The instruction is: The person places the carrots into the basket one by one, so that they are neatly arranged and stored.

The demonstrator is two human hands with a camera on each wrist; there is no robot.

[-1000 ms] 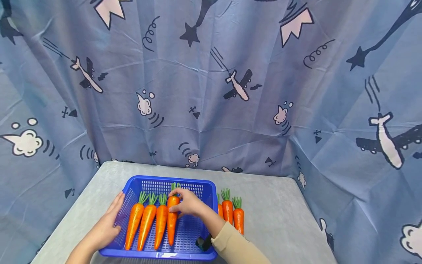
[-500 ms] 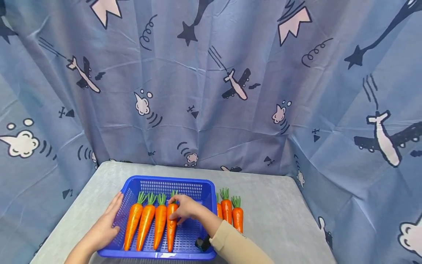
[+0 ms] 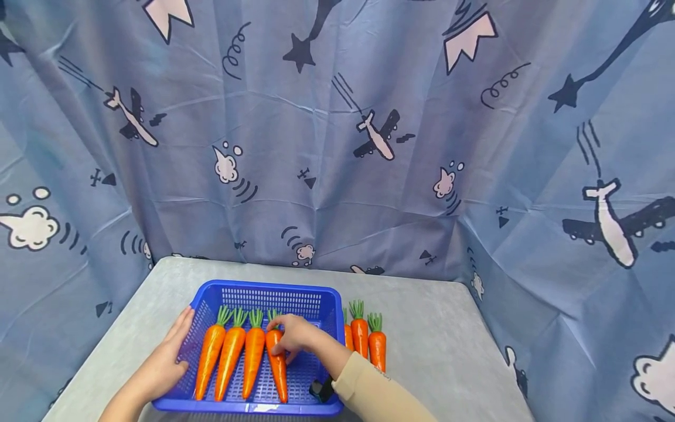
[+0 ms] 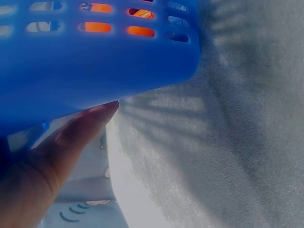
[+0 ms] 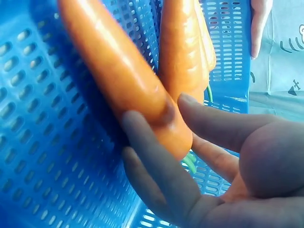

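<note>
The left hand lies along the left side of the blue basket, its fingers straight and close together, the thumb standing apart from them. From the left wrist, one digit meets the outside of the basket wall; the rest of that hand is out of that view.

Inside the basket, four carrots lie side by side, green tops toward the far wall. The first carrot, the second carrot and the third carrot slant with their tips toward the near left. The fourth carrot slants the other way, tip toward the near right. The right hand pinches this one near its thick end, digits bent round it on both sides, as the right wrist view also shows.

A beige sleeve covers the right forearm. Beyond the basket's right wall, three loose carrots lie on the pale table, the leftmost partly hidden by the rim. A patterned curtain hangs behind.
</note>
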